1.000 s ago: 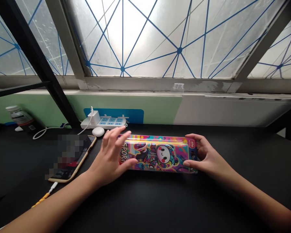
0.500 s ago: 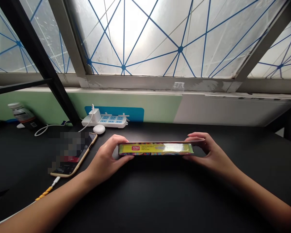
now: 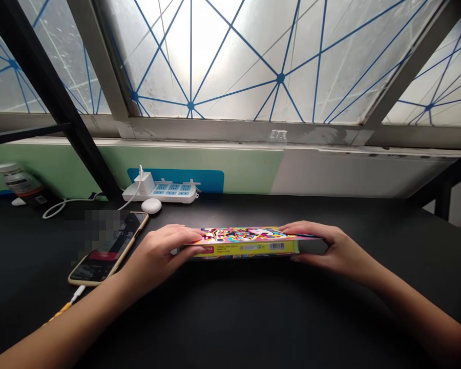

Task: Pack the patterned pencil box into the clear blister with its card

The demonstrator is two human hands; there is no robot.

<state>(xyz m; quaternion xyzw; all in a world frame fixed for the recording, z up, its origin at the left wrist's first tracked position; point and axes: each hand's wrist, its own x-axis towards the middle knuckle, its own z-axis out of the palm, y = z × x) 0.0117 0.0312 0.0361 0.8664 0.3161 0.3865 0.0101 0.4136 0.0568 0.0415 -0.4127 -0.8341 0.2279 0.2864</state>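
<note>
A flat, colourful cardboard box (image 3: 249, 248) is held between my two hands, its long yellow side with a red label and barcode turned toward me. Its pink patterned top shows as a narrow strip and juts out past the yellow side at the right. My left hand (image 3: 163, 246) grips the left end, fingers on top and thumb at the front lower edge. At the right end my right hand (image 3: 325, 243) does the same, fingers on the top panel and thumb below. What the box contains is hidden.
A phone (image 3: 107, 251) with a charging cable lies left of my left forearm. Behind it are a white round case (image 3: 151, 206) and a power strip (image 3: 176, 192) with a plug. A bottle (image 3: 21, 182) stands at far left, near a black metal post (image 3: 80, 138). Windows line the back.
The box has tipped so its patterned top now shows, and it sits slightly lower. Both hands moved with it, still gripping its ends. The view has shifted a little to the right.
</note>
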